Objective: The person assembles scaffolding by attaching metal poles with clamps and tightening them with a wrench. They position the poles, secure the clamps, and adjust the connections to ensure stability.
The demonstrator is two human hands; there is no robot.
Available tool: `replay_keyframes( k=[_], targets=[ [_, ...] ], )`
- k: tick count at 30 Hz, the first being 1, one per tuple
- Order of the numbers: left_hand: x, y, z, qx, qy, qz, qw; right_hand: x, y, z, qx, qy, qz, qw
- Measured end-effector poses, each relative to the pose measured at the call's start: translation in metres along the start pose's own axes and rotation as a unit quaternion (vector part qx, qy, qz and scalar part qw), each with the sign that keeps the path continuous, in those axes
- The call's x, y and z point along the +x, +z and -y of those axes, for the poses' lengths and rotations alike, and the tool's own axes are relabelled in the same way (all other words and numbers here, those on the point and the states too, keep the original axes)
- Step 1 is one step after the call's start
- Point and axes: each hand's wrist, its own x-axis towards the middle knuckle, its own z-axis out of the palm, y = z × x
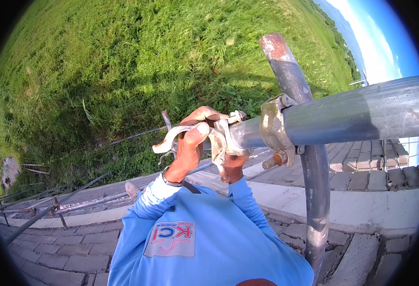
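Observation:
In front of my chest, a scaffold coupler (pixel 217 143) sits at the end of a grey steel pipe (pixel 352 112). One of its curved jaws hangs open toward the left. My left hand (pixel 189 148) is closed on this coupler, its thumb pressed on the metal. Behind and under the coupler, partly hidden by it, is my right hand (pixel 235 163); its fingers barely show. Farther right along the pipe, a second coupler (pixel 274 125) with a bolt clamps it where an upright pipe (pixel 314 190) crosses. Blue sleeves cover both forearms, and a dark band circles my left wrist.
The upright pipe rises close on my right, its rusty end above the horizontal one. Below lies a brick wall (pixel 76 238) with a pale concrete band (pixel 357 207). More scaffold pipes (pixel 42 217) run at the lower left. Tall green grass (pixel 147 57) spreads beyond.

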Motion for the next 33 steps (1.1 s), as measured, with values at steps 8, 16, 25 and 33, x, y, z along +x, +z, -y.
replay_keyframes(
  k=[8, 16, 25, 33],
  targets=[
    [-0.002, 0.013, -0.005, -0.027, 0.006, -0.028, 0.999, 0.083, -0.117, 0.066, 0.059, 0.230, 0.271, 0.933],
    [-0.002, 0.024, -0.005, -0.009, 0.008, -0.036, 0.999, 0.124, -0.156, 0.086, -0.157, 0.035, 0.331, 0.930],
    [-0.010, 0.011, -0.005, -0.008, 0.037, 0.050, 0.998, 0.094, -0.138, 0.076, -0.120, 0.070, 0.256, 0.957],
    [-0.012, -0.015, 0.007, -0.031, 0.034, -0.022, 0.999, 0.078, -0.125, 0.071, -0.032, 0.129, 0.191, 0.973]
  ],
)
